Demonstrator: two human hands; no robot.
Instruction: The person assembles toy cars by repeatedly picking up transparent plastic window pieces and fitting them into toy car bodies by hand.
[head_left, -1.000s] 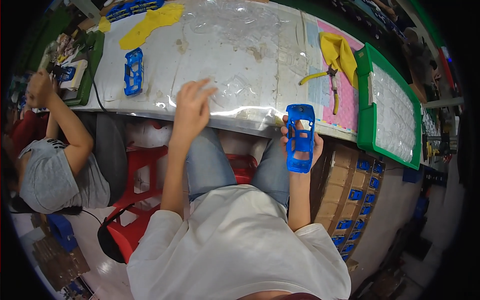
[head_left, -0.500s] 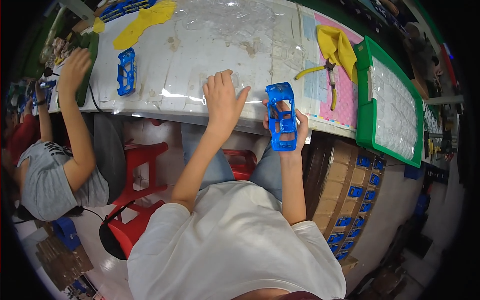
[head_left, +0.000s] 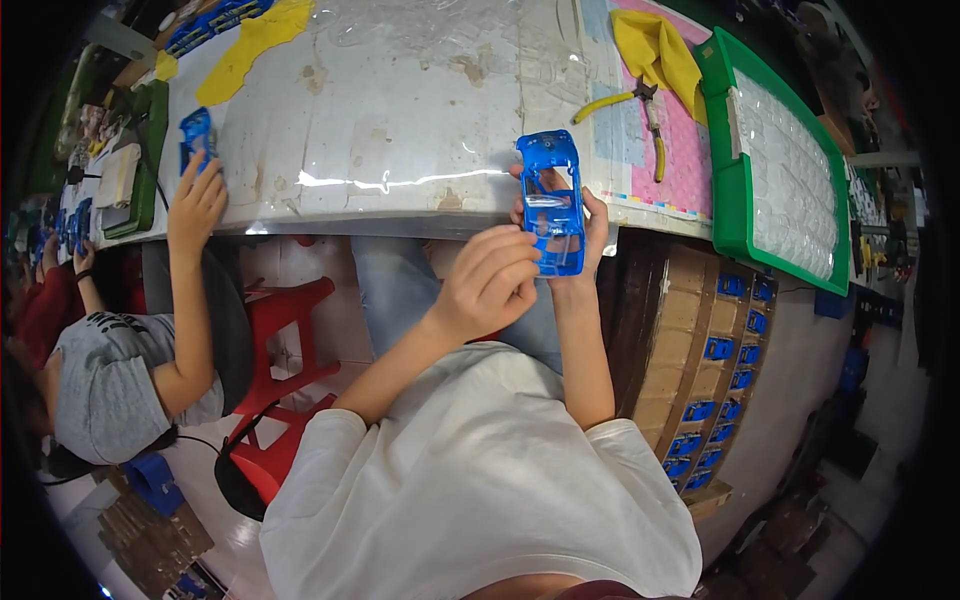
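A shiny blue car shell with cut-out windows is held up at the near edge of the white table. It is gripped from behind by the fingers of the right hand. Its lower left corner is met by the bent, bunched fingers of the left hand; whether anything is pinched there cannot be told. Near the table's right edge, a wrinkly yellow cloth is seen.

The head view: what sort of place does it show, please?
Probably a small-parts assembly workshop: the right hand holds a blue car shell, similar shells sit in a divided brown box, and yellow-handled pliers lie on the table.
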